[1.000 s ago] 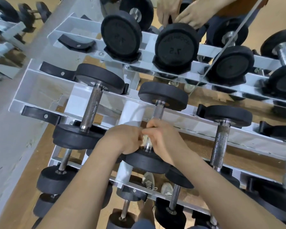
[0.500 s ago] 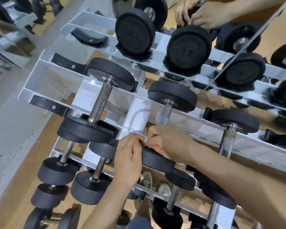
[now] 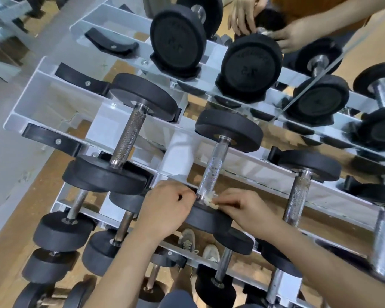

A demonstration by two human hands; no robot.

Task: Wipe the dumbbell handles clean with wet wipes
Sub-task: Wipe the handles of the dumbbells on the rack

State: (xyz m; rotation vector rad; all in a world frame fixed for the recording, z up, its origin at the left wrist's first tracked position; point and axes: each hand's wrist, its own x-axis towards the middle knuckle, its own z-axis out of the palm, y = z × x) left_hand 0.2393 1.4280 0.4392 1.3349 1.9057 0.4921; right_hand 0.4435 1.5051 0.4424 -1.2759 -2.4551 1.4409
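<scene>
A black dumbbell lies on the middle rail of the white rack [image 3: 125, 132], its knurled steel handle [image 3: 213, 167] bare for most of its length. At the handle's near end, a crumpled whitish wet wipe [image 3: 210, 200] sits against the lower weight plate [image 3: 209, 217]. My right hand [image 3: 245, 210] pinches the wipe from the right. From the left, my left hand [image 3: 167, 210] curls its fingers in beside the handle's base; whether it holds the wipe's other end is hidden.
Neighbouring dumbbells lie left [image 3: 129, 134] and right [image 3: 298, 196] on the same rail. Smaller ones fill the lower tier [image 3: 62, 230]. A mirror behind the rack reflects upright plates [image 3: 251, 63] and a person's hands [image 3: 245, 16]. Shoes [image 3: 188, 240] show below on the wooden floor.
Both hands slid down the handle to its near end, and more bare steel shows above them. The hands have parted slightly and the wipe now shows between them. The view shifted right.
</scene>
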